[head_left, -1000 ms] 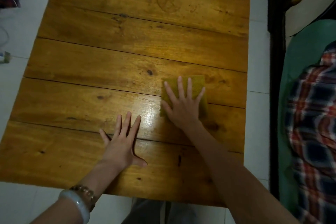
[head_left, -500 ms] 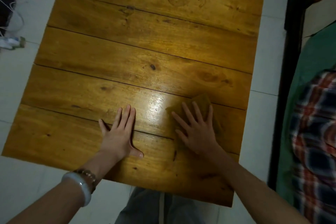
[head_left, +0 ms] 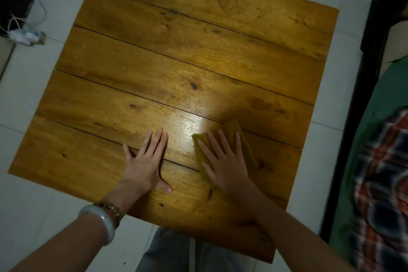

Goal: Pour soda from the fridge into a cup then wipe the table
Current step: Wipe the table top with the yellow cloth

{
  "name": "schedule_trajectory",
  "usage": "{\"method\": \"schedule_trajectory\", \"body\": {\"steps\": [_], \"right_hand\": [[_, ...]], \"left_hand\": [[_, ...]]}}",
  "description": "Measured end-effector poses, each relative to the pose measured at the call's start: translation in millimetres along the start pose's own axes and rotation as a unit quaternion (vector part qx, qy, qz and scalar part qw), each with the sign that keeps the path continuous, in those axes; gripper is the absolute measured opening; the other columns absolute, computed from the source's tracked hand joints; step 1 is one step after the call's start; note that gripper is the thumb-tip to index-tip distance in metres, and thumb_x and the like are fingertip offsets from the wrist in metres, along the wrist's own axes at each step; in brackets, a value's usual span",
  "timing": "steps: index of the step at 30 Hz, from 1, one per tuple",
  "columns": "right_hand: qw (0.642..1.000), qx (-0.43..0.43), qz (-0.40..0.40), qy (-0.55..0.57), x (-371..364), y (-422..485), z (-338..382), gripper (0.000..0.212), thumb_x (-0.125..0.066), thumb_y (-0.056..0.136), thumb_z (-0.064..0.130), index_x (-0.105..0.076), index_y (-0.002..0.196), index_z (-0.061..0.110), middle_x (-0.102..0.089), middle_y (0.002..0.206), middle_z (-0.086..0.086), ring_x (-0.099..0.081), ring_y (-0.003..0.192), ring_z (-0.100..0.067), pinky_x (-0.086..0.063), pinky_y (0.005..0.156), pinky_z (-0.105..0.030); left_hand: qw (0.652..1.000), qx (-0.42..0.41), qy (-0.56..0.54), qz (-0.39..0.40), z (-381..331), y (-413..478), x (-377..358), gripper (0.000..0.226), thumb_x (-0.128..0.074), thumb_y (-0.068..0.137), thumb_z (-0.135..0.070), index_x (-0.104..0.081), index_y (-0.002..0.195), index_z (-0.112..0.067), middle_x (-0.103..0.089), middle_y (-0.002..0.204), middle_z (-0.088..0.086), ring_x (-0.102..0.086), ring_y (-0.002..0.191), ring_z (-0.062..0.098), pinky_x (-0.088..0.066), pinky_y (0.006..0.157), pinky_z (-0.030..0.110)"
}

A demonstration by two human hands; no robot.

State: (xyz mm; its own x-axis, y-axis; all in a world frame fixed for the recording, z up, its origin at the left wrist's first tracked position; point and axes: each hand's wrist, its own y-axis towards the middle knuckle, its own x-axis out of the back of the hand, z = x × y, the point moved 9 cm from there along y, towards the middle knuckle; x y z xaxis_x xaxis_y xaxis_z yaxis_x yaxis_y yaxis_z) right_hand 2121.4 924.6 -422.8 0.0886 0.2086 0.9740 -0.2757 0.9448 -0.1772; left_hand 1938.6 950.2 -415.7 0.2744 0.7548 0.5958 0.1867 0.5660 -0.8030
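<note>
A square wooden plank table (head_left: pixel 167 55) fills the view. A yellow-green cloth (head_left: pixel 234 129) lies flat on its near right part, and my right hand (head_left: pixel 225 161) presses on it with fingers spread, covering most of it. My left hand (head_left: pixel 145 161) lies flat on the bare wood just left of the cloth, fingers together, holding nothing. A shiny patch shows on the wood between the two hands. No cup or soda is in view.
White tiled floor (head_left: pixel 31 99) surrounds the table. Cables and a power strip (head_left: pixel 24 36) lie on the floor at far left. A dark bed frame (head_left: pixel 362 117) with green bedding and a plaid cloth (head_left: pixel 384 183) runs along the right.
My right hand has dragged the cloth toward me and to the left, closer to my left hand. The left hand stays flat in place. The view has shifted.
</note>
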Motion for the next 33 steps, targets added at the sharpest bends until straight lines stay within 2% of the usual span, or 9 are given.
{"method": "schedule_trajectory", "body": {"steps": [4,8,11,15,19,27,30,33], "right_hand": [[1.0,0.021,0.006,0.004,-2,-27,-1,0.058,-0.031,0.094,0.05,-0.026,0.147,0.027,-0.027,0.153,-0.005,-0.022,0.141,-0.028,-0.015,0.111,-0.057],[0.999,0.044,0.004,-0.002,12,52,-12,0.057,-0.024,0.095,0.048,-0.023,0.147,0.026,-0.024,0.155,-0.006,-0.022,0.142,-0.029,-0.011,0.114,-0.054],[1.0,0.006,-0.015,0.005,19,94,-21,0.053,-0.032,0.095,0.046,-0.033,0.144,0.025,-0.032,0.151,-0.007,-0.028,0.14,-0.03,-0.014,0.113,-0.053],[1.0,-0.005,-0.015,0.011,10,35,-14,0.055,-0.032,0.096,0.045,-0.027,0.146,0.026,-0.026,0.154,-0.007,-0.023,0.141,-0.03,-0.016,0.114,-0.054],[0.999,-0.027,-0.011,0.029,3,-45,-13,0.055,-0.037,0.093,0.042,-0.032,0.145,0.024,-0.032,0.151,-0.008,-0.032,0.137,-0.03,-0.02,0.112,-0.053],[0.998,-0.053,-0.021,0.019,15,64,-34,0.055,-0.032,0.095,0.043,-0.03,0.146,0.022,-0.032,0.151,-0.009,-0.028,0.139,-0.031,-0.02,0.113,-0.053],[0.997,-0.063,-0.037,0.019,13,49,-30,0.055,-0.032,0.096,0.045,-0.028,0.146,0.023,-0.029,0.153,-0.008,-0.026,0.14,-0.03,-0.017,0.114,-0.052],[0.996,-0.073,-0.047,0.032,6,-7,-22,0.055,-0.034,0.095,0.045,-0.03,0.146,0.025,-0.029,0.153,-0.007,-0.027,0.14,-0.031,-0.017,0.114,-0.053]], "left_hand": [[1.0,0.006,-0.011,0.0,0,1,-1,0.154,-0.068,0.042,-0.079,0.05,0.124,-0.025,0.051,0.136,-0.007,0.039,0.132,0.019,0.0,0.106,0.071],[1.0,0.016,-0.001,0.006,0,-2,1,0.153,-0.067,0.041,-0.08,0.05,0.125,-0.025,0.052,0.134,-0.01,0.039,0.131,0.017,0.0,0.106,0.071],[1.0,0.014,0.008,0.006,-1,-1,1,0.153,-0.065,0.041,-0.081,0.049,0.125,-0.025,0.053,0.133,-0.01,0.039,0.131,0.017,-0.001,0.106,0.07],[1.0,0.012,0.007,0.01,-1,-2,1,0.152,-0.065,0.041,-0.081,0.047,0.127,-0.025,0.052,0.133,-0.01,0.04,0.13,0.016,-0.003,0.107,0.07],[1.0,0.011,-0.003,0.005,-1,-2,1,0.153,-0.067,0.042,-0.08,0.047,0.127,-0.025,0.049,0.137,-0.008,0.038,0.132,0.018,-0.002,0.107,0.071],[1.0,0.012,-0.015,-0.008,-2,-4,3,0.155,-0.069,0.038,-0.079,0.041,0.132,-0.026,0.044,0.141,-0.009,0.037,0.133,0.015,-0.002,0.106,0.07],[1.0,0.013,-0.013,-0.002,-4,-4,4,0.154,-0.068,0.038,-0.079,0.043,0.131,-0.026,0.045,0.14,-0.01,0.038,0.132,0.015,-0.002,0.107,0.069],[1.0,0.009,-0.015,-0.007,-4,-4,3,0.154,-0.068,0.038,-0.079,0.042,0.131,-0.026,0.046,0.14,-0.01,0.038,0.132,0.015,-0.002,0.108,0.07]]}}
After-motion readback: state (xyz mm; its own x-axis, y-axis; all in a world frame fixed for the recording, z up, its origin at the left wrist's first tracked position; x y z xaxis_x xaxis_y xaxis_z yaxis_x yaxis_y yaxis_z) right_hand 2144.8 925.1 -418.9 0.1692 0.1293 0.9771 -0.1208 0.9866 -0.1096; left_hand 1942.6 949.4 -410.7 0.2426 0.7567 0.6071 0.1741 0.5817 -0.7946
